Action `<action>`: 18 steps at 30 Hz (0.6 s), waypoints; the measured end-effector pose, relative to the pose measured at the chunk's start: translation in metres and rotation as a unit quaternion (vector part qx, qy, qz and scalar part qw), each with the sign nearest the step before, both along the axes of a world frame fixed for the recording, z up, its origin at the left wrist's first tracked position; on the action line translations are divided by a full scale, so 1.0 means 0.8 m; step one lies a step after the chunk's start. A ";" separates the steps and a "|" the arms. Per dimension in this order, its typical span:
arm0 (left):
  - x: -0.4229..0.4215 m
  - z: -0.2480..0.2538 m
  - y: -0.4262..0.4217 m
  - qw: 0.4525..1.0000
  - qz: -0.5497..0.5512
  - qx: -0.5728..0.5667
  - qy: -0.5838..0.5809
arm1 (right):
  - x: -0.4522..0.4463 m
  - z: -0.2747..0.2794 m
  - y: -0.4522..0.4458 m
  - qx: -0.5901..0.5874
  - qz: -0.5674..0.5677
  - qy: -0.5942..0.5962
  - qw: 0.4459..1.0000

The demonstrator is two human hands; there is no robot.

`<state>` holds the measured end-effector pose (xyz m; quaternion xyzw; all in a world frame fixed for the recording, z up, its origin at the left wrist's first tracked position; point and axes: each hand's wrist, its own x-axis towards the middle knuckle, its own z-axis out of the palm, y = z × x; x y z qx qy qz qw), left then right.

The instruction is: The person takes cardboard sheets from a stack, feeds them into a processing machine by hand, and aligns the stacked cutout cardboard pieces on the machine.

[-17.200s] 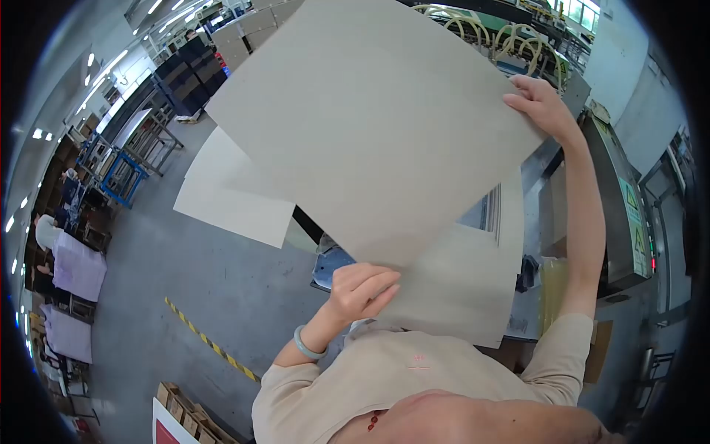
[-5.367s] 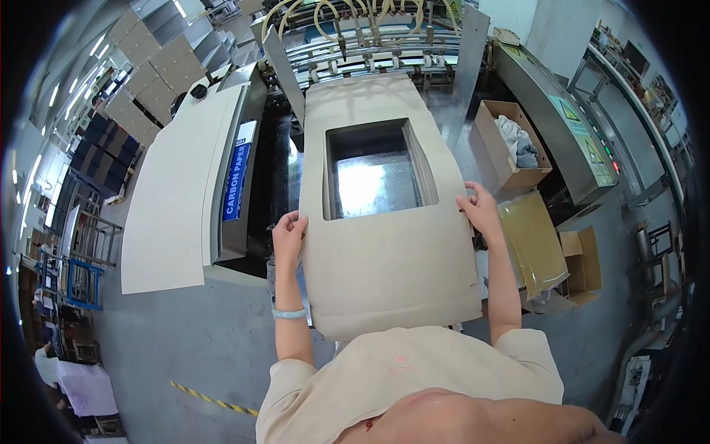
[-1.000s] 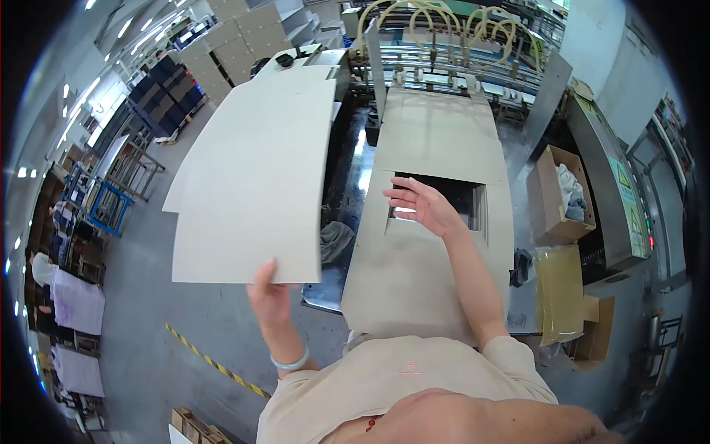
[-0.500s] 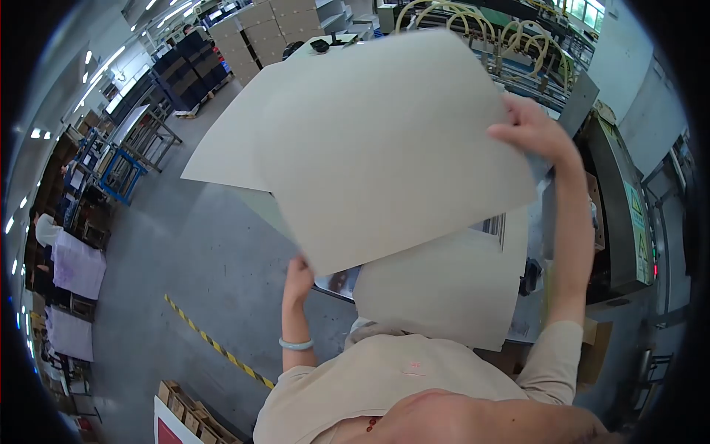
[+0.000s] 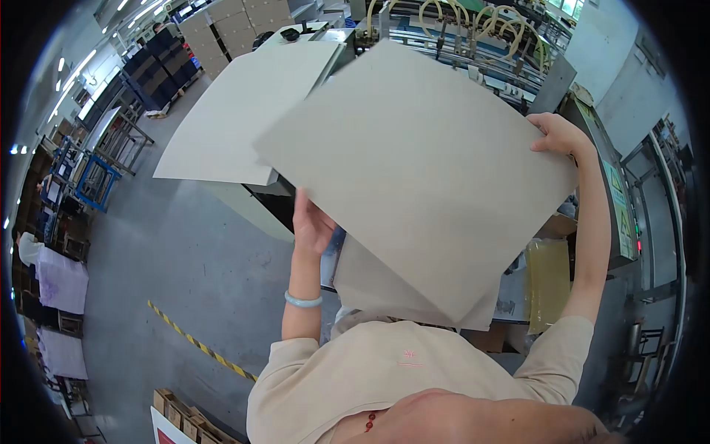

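Observation:
A large beige-grey sheet of cardboard is held up at a tilt in front of me, one corner pointing down toward my chest. My right hand pinches its right edge, thumb on the upper face and the other fingers partly hidden. At the lower left edge, my left hand has its thumb stretched up and its palm against or just beside the edge; some fingertips are hidden. Beneath the raised sheet lies another beige sheet. To the left, a large pale sheet rests on a machine surface.
A machine with curved yellowish hoses stands behind the sheet. A grey cabinet with warning labels is at the right. Yellow-black floor tape and stacked cartons lie leftward. Another person is at far left.
The raised cardboard has turned, its lower corner swinging right toward my chest. My left hand has moved up and its fingers have loosened; my right hand has shifted slightly right and down.

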<state>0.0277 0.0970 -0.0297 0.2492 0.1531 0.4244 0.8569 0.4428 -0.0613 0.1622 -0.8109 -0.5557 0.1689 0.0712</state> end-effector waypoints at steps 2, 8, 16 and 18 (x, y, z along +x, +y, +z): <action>0.012 -0.001 -0.001 0.983 0.053 0.067 0.165 | 0.008 -0.009 -0.005 -0.009 0.001 -0.063 0.998; 0.014 -0.011 -0.041 0.928 0.031 0.139 0.344 | 0.021 -0.044 -0.015 0.064 -0.041 -0.186 0.979; -0.016 -0.040 -0.100 0.943 0.011 0.000 0.333 | 0.013 -0.177 0.001 0.262 -0.010 -0.408 0.874; -0.017 -0.045 -0.108 0.942 0.009 -0.039 0.334 | -0.028 -0.213 -0.002 0.270 0.020 -0.225 0.936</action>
